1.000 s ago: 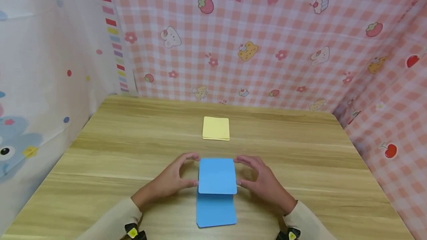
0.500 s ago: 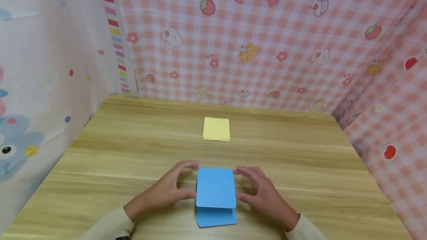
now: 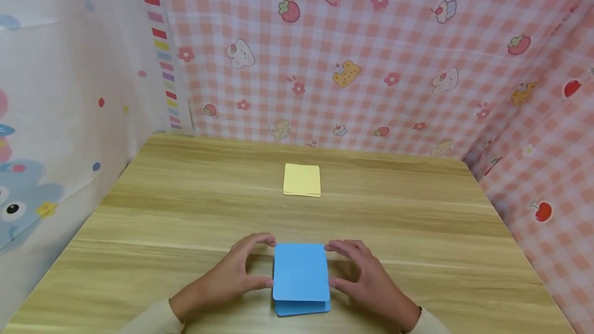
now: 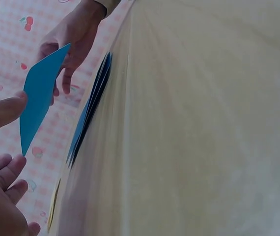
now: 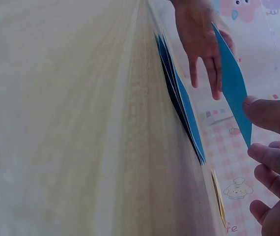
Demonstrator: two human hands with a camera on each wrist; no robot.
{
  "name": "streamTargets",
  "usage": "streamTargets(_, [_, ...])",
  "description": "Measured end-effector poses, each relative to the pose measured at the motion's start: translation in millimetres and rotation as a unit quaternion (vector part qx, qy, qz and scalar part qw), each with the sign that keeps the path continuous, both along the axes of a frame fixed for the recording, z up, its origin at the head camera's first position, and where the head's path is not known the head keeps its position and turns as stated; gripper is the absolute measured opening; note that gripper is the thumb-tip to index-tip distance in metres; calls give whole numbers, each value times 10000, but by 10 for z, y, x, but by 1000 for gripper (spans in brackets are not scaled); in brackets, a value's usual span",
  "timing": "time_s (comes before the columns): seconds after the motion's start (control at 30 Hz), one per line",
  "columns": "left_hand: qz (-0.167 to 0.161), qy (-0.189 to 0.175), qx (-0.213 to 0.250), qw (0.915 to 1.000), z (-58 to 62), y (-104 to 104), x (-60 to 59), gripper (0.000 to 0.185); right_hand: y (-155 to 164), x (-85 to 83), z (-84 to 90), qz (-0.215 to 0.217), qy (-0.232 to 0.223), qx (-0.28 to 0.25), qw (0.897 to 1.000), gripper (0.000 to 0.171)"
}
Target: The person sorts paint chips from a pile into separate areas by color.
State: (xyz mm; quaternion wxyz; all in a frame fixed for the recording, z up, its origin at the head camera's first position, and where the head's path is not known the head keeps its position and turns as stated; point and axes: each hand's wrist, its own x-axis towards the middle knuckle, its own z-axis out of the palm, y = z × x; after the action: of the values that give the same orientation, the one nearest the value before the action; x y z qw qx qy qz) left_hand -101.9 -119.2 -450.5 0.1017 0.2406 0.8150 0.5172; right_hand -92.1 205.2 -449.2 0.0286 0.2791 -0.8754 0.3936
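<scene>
A square blue card (image 3: 301,272) with rounded corners is held level between both hands. My left hand (image 3: 236,269) holds its left edge, thumb at the near part and fingertips at the far corner. On the opposite edge, my right hand (image 3: 368,274) holds it the same way. Beneath lies a stack of blue cards (image 3: 303,309) on the table, mostly covered in the head view. Both wrist views show a gap between the held card (image 4: 42,93) and the slightly fanned blue stack (image 5: 182,98).
A small stack of yellow cards (image 3: 302,179) lies farther back on the wood-grain table (image 3: 209,195). A pink checked cloth (image 3: 297,55) hangs behind the table's far edge. Patterned cloth also hangs at the left and right sides.
Both hands have brought the held blue card nearer to the body, so it now covers most of the blue stack. The yellow cards have stayed put.
</scene>
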Motion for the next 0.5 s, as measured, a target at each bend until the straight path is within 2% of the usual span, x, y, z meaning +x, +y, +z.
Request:
streamTargets(0.23, [-52, 127, -84, 9999, -7, 4, -13, 80, 11, 1, -4, 32, 60, 20, 10000, 65])
streamTargets(0.5, [-102, 321, -342, 9988, -46, 7, -20, 78, 13, -7, -45, 152, -306, 164, 9993, 59])
